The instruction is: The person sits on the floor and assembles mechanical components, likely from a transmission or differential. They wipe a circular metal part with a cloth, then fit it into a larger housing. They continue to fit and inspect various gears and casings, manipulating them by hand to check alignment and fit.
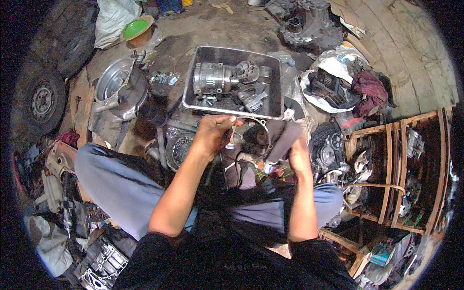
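My left hand (214,133) is closed, pinching the edge of a thin ring-shaped gasket (264,124) with small holes around its rim. The gasket is held up in front of me, just below the near edge of a metal tub (232,113). Beside it, my right hand (299,155) grips a grey cloth (284,136) close to the gasket's right side; whether cloth and ring touch I cannot tell. Inside the tub lie a silvery cylindrical compressor (211,79) and several loose metal parts (251,96).
To the left stand a large metal housing (126,92) and a wheel with a tyre (44,100). A white sack (340,60) with dark parts and a maroon cloth (369,92) lies at the right. A wooden crate (389,164) holds parts nearer me. A greasy gearbox casing (302,26) sits far right.
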### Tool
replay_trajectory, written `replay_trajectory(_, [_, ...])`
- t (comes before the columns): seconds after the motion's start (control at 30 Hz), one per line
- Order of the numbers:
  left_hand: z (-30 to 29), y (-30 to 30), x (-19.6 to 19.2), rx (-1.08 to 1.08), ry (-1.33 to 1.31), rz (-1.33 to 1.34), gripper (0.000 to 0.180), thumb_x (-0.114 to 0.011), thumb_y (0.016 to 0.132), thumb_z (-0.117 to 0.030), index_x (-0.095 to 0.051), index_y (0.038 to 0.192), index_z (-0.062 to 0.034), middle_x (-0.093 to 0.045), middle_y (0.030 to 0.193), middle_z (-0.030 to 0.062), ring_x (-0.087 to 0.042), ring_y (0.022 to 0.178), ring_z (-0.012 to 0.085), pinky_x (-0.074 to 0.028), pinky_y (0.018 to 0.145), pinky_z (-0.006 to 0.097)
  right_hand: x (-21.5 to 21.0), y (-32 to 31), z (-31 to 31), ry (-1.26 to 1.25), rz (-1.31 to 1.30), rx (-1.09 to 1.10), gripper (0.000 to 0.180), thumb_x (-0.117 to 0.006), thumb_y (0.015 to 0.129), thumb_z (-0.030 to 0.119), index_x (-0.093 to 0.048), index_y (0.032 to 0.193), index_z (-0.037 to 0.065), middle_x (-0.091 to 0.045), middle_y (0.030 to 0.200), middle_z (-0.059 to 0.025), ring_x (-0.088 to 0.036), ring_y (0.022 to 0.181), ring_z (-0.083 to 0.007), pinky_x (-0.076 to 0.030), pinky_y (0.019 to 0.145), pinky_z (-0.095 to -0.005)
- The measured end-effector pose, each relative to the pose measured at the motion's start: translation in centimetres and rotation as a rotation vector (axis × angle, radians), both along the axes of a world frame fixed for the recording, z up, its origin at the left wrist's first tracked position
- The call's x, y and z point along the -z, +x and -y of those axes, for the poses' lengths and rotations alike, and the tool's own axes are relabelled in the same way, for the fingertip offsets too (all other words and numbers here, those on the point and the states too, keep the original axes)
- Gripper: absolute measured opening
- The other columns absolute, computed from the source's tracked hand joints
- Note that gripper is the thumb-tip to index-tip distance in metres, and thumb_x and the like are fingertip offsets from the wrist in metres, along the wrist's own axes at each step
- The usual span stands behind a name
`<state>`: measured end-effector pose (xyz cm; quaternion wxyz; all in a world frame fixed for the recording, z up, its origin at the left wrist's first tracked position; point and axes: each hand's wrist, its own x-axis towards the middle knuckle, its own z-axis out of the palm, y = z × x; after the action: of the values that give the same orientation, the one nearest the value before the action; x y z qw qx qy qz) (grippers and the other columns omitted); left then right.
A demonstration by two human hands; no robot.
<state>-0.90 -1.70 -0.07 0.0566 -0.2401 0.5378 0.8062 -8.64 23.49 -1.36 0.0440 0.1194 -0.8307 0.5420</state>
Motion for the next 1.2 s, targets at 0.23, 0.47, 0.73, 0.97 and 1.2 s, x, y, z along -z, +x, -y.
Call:
replay_trajectory(0.23, [-0.8,-0.4,0.4,0.004,-0.499,-0.415,0.018,-0.067,0.092,-0.02,-0.073,0.096,-0.0028,-0.069,0.081,0.0064,-0.061,0.066,0.0131,-0.048,0.058,0.029,-2.5,0.9,2.4,0.065,0.273,-0.278,0.014,-0.063,0.087,0.007,-0.066,0.092,-0.006,-0.065,0.076,-0.0115,-0.058,0.073,-0.0162,-0.047,0.069,-0.0349])
replay_trajectory(0.47, [-1.1,-0.9,-0.7,0.391,-0.498,-0.324,0.022,-0.067,0.092,-0.023,-0.075,0.095,-0.0024,-0.071,0.079,0.0074,-0.065,0.073,0.0156,-0.053,0.07,0.031,-1.4,1.2,2.1,-0.015,0.352,-0.394,0.018,-0.056,0.094,0.009,-0.066,0.089,-0.004,-0.066,0.078,-0.0057,-0.058,0.073,-0.011,-0.048,0.066,-0.0304])
replay_trajectory(0.73, [-1.1,-0.8,1.0,0.009,-0.161,-0.197,0.019,-0.069,0.091,-0.017,-0.074,0.091,0.0015,-0.063,0.067,0.0032,-0.055,0.059,0.01,-0.041,0.053,0.027,-1.3,-1.3,-1.8,-0.136,0.352,-0.12,0.043,-0.054,0.099,0.039,-0.06,0.115,0.0,-0.065,0.107,-0.006,-0.06,0.092,-0.0132,-0.05,0.079,-0.0303])
replay_trajectory(0.97, [-1.1,-0.3,-0.3,0.023,-0.383,-0.276,0.018,-0.067,0.093,-0.017,-0.075,0.092,-0.001,-0.065,0.07,0.003,-0.055,0.059,0.0087,-0.042,0.053,0.026,-2.6,1.1,1.1,0.279,0.42,-0.379,0.025,-0.063,0.091,0.02,-0.065,0.085,-0.004,-0.06,0.068,-0.0095,-0.054,0.068,-0.0161,-0.046,0.065,-0.0364])
replay_trajectory(1.2, [-1.4,-0.4,-0.8,-0.051,-0.385,-0.322,0.016,-0.068,0.092,-0.016,-0.075,0.093,-0.0011,-0.066,0.069,0.0037,-0.055,0.058,0.0084,-0.044,0.053,0.026,0.4,0.2,1.6,-0.074,0.329,-0.07,0.017,-0.058,0.093,0.011,-0.061,0.085,-0.004,-0.061,0.074,-0.0081,-0.055,0.07,-0.0145,-0.045,0.063,-0.0343])
